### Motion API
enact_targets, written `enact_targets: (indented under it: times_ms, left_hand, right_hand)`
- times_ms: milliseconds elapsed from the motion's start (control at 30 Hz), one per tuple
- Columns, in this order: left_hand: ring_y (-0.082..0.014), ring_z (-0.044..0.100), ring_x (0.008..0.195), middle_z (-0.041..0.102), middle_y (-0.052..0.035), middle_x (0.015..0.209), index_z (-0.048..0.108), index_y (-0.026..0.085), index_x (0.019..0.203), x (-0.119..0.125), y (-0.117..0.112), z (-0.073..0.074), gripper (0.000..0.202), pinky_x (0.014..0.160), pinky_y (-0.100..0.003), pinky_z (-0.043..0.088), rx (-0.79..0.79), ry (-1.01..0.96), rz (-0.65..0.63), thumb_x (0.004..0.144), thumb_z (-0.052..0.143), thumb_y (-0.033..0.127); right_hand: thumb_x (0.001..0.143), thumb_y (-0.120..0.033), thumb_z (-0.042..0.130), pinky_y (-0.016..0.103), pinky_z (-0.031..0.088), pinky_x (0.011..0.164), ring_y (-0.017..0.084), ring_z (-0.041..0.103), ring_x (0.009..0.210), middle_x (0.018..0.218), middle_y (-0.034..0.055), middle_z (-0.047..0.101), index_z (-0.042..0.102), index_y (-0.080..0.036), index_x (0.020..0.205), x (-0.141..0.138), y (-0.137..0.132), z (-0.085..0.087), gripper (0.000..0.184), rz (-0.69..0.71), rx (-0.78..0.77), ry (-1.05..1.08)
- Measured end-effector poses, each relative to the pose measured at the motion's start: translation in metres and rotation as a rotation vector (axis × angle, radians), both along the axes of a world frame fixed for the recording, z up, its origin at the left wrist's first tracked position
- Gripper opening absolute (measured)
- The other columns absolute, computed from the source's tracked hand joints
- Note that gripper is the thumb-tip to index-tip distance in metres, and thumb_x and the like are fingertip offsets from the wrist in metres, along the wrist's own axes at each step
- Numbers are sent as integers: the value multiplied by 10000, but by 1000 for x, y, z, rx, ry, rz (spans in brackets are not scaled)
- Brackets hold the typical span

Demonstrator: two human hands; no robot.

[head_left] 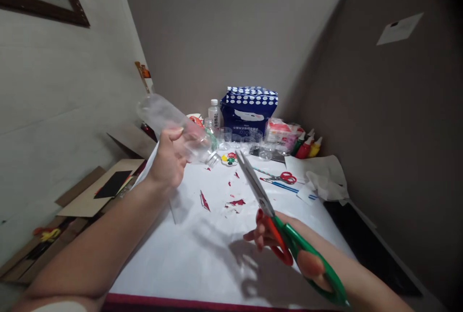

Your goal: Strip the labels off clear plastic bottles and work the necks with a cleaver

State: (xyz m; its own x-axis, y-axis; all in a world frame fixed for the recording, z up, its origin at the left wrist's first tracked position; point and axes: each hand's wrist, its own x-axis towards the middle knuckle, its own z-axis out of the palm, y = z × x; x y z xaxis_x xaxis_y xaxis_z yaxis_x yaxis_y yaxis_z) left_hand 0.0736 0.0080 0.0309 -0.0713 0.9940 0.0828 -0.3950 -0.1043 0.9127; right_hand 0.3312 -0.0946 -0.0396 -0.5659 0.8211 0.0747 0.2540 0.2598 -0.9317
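Note:
Above the left part of the white-covered table, my left hand (169,160) is wrapped round a clear plastic bottle (162,114). The bottle is tilted, its threaded neck pointing down to the right and its base up to the left. My right hand (275,235) grips a large pair of scissors (257,186) with green and orange-red handles. Their blades lie close together and point up and away from me, apart from the bottle. Below, red scraps (236,203) and a narrow pointed red piece (204,201) lie on the white cover (173,254).
At the back stand a blue bag (248,114), a small labelled bottle (214,116), clear cups and paint bottles (306,147). A paint palette (229,159), red-handled scissors (287,177) and brushes (280,185) lie nearer. Cardboard (97,191) sits at the left, a black panel (369,244) at the right.

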Motion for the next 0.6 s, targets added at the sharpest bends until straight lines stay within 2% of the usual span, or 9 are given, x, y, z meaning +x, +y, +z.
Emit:
enact_targets:
  times_ms: [67,133,200,300,367,467,567,600]
  left_hand:
    - [-195,612,764,659,-36,743,602,177,759,-2,0,1,242,644,-269,480,58,-10,10,709,495,388]
    - [-207,608,800,652,-39,740,608,173,769,-3,-1,3,250,687,-283,483,110,-26,-35,727,470,378]
    - [-222,606,841,646,-35,736,607,181,787,-3,-1,4,253,714,-294,487,147,-39,-57,747,444,370]
    - [-245,605,900,645,-32,750,605,199,813,-1,-2,7,248,748,-320,496,137,-40,-38,763,424,360]
    - [-253,604,913,646,-40,756,612,198,810,0,-3,7,254,763,-335,501,120,-47,-37,761,420,357]
    - [-245,610,881,641,-41,735,619,196,795,-1,-3,5,240,759,-348,507,140,-70,-46,749,434,344]
    - [-229,617,836,636,-26,733,615,202,831,0,-3,3,221,740,-349,509,184,-91,-54,726,467,328]
    - [-224,620,822,633,-20,731,610,204,843,0,-3,2,219,732,-345,507,188,-93,-57,713,483,327]
  right_hand:
    - [716,-845,281,319,483,802,244,569,968,1086,108,591,509,-245,1130,-1,-3,8,763,197,-65,-5]
    - [761,-802,289,337,452,872,245,535,1002,1120,104,557,499,-254,1159,-3,-6,14,709,267,-74,-14]
    - [752,-813,273,346,445,879,243,531,961,1054,96,555,509,-246,1128,-7,-9,17,721,245,-90,-20]
    - [673,-878,235,327,473,762,218,519,794,882,61,547,545,-238,987,-13,-16,19,777,166,-155,39]
    - [635,-899,238,321,477,695,209,503,726,834,46,547,566,-246,920,-15,-22,20,784,67,-223,69]
    - [612,-904,279,340,489,704,231,539,744,863,47,592,616,-274,958,-12,-31,20,794,-25,-319,56]
    - [594,-907,339,353,510,715,256,587,778,910,62,627,631,-286,1024,-8,-38,18,810,37,-413,68]
    - [620,-900,314,341,520,681,251,601,760,910,63,635,627,-291,1039,-8,-39,19,803,44,-388,40]
